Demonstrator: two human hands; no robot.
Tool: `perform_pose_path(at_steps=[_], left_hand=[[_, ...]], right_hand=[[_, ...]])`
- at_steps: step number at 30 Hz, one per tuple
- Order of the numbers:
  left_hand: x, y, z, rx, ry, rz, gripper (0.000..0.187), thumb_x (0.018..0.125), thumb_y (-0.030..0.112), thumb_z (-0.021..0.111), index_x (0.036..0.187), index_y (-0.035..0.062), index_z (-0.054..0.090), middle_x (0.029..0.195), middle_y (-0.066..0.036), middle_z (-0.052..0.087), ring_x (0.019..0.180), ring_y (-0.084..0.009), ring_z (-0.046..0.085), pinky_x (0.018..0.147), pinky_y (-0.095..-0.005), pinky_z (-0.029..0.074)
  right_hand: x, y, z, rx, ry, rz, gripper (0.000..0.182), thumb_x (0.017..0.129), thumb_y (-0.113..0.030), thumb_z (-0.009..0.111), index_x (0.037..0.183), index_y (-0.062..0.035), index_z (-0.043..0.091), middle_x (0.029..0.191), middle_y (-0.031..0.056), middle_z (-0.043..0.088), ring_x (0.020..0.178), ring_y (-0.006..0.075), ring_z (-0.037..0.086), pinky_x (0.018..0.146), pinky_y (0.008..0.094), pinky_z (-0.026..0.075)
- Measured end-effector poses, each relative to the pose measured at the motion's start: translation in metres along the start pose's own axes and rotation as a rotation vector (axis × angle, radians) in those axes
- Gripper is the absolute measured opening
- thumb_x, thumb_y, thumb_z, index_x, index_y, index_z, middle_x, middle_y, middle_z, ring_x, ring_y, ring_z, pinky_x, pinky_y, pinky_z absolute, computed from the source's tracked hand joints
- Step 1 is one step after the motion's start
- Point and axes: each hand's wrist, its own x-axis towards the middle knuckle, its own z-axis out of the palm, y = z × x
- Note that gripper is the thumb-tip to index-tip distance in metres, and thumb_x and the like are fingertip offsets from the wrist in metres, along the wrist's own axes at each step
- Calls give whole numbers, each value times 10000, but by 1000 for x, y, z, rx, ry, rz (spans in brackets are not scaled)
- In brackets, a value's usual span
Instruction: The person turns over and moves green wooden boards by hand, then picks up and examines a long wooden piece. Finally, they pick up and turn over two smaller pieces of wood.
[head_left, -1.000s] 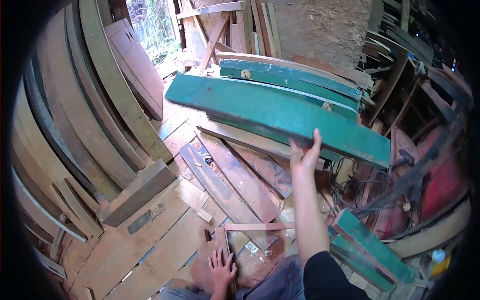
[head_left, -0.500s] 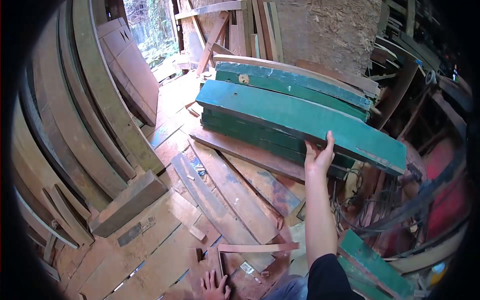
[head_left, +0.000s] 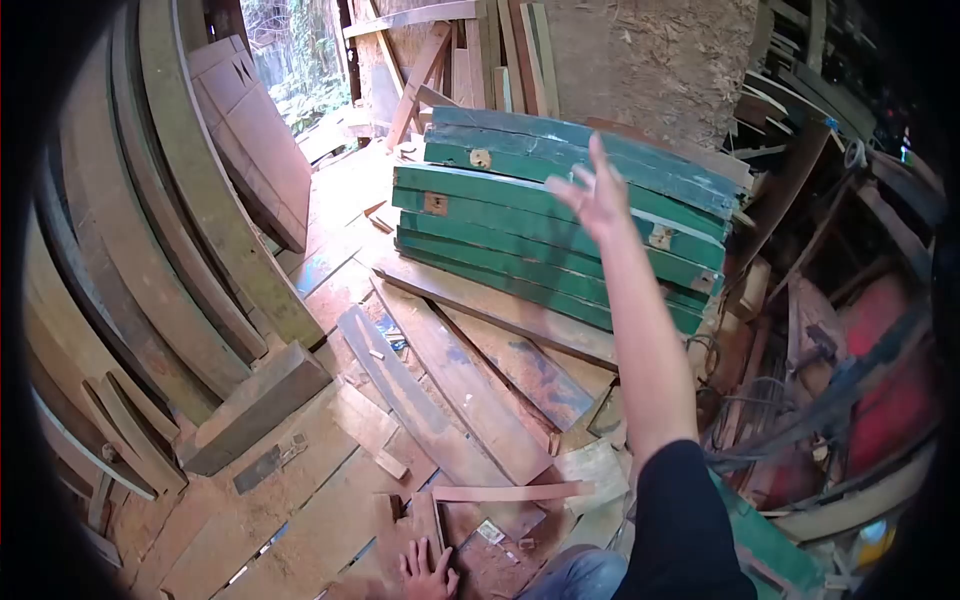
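Note:
My right hand point(head_left: 597, 195) is raised over the stack of green boards point(head_left: 500, 215), its fingers spread and nothing in them. The boards lie on their long sides, one on another, and some have small square patches near their ends. At the bottom of the view my left hand point(head_left: 428, 572) rests with fingers apart on a brown wooden piece point(head_left: 470, 575) near my knee. A thin strip of wood point(head_left: 515, 492) lies just above that hand.
Long planks point(head_left: 190, 180) lean along the left side, with a thick beam point(head_left: 255, 410) at their foot. Loose boards point(head_left: 460, 390) lie across the floor. Tangled cables and scrap point(head_left: 750, 400) fill the right side, beside another green board point(head_left: 770, 540).
My right hand has let go of the green board and moved up and left. That board now sits in line with the stack instead of jutting out to the right. My left hand has stayed put.

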Motion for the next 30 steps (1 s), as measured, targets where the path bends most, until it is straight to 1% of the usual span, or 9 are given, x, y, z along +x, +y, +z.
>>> perform_pose_path(at_steps=[2,5,6,11,13,17,21,24,30], left_hand=[[-3,-2,-3,1,-2,1,521,859,311,583,1378,272,557,1544,-169,344,1452,-374,255,1180,-536,190],[-12,-6,4,-20,-42,-15,571,874,324,551,1432,217,497,1556,-165,327,1463,-352,244,1188,-534,171],[-8,-9,19,-43,101,20,439,814,297,616,1247,248,662,1496,-178,413,1398,-390,352,1131,-594,256],[-17,-16,41,12,127,52,454,832,286,610,1282,232,627,1536,-166,362,1436,-385,294,1147,-579,236],[-16,-7,30,-37,85,26,475,860,285,596,1334,246,583,1551,-159,339,1452,-365,271,1159,-567,213],[-16,-18,48,-97,34,25,498,881,264,591,1370,189,539,1564,-161,303,1460,-345,250,1163,-545,211],[3,-31,1,-730,-151,-59,497,902,210,573,1382,101,507,1525,-151,348,1429,-332,300,1150,-480,263],[7,-70,-38,-850,-80,-96,478,915,159,553,1381,68,496,1443,-144,438,1378,-306,377,1126,-422,310],[-21,-167,-155,-909,28,-286,377,987,122,472,1359,84,517,1370,-80,534,1285,-223,488,1033,-370,411]], right_hand=[[-79,18,-10,-29,-141,36,1147,843,-508,732,1552,-55,-47,1544,304,207,1123,454,596,873,512,563],[-251,29,-77,-250,-100,169,767,954,-403,628,1528,-74,240,1434,171,456,1049,332,646,880,469,560],[-296,19,-87,-282,-112,196,677,963,-329,636,1504,-91,306,1402,142,477,1005,281,655,863,440,550],[-467,-63,-193,-1699,-244,43,559,832,-201,746,1319,-40,526,1264,165,560,1011,318,654,884,409,519],[-529,-89,-252,-2002,-124,117,559,764,-197,783,1244,-16,561,1231,197,562,1066,375,608,913,433,502],[-601,-138,-313,-2026,147,7,676,738,-243,811,1301,-14,516,1278,218,532,1185,415,520,1002,460,444],[-621,-155,-356,-1997,211,191,999,641,-326,879,1431,14,371,1408,228,447,1305,411,429,1092,459,377],[-614,-149,-404,-2064,185,381,1243,541,-380,930,1494,39,252,1497,227,369,1392,383,350,1154,448,322],[-590,-133,-434,-2122,169,672,1282,501,-349,956,1507,-21,234,1538,168,327,1403,359,347,1169,458,310]])
